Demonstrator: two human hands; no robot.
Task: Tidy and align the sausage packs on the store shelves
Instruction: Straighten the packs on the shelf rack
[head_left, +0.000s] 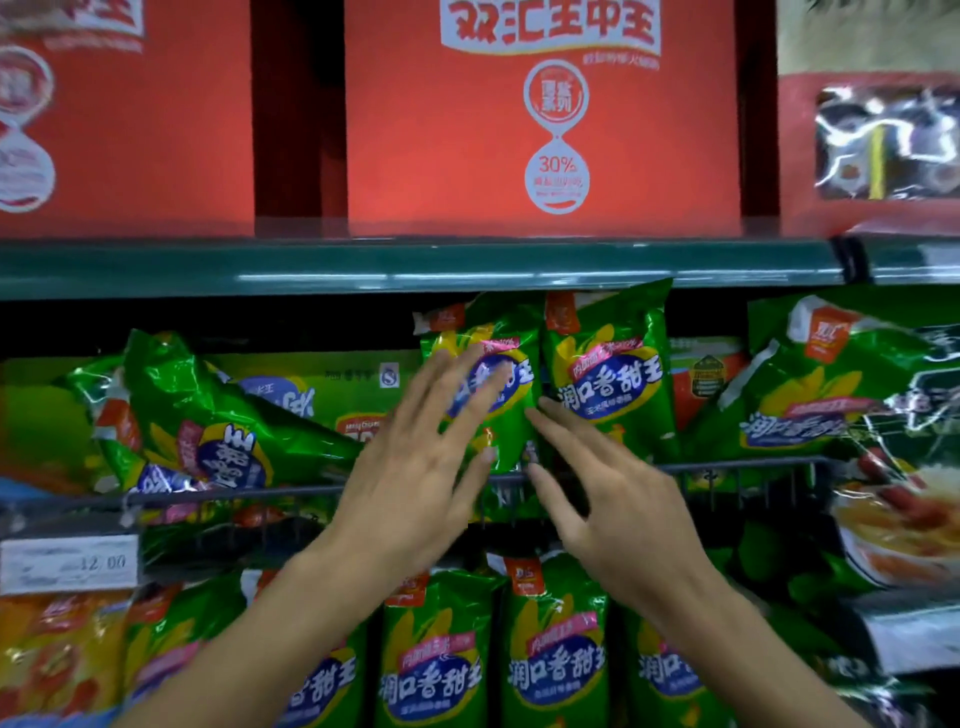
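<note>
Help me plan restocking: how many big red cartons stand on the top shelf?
2 plainly: one red carton at centre, another at left, cut off by the frame. A red windowed package stands at right; more may be hidden beyond the edges.
</note>
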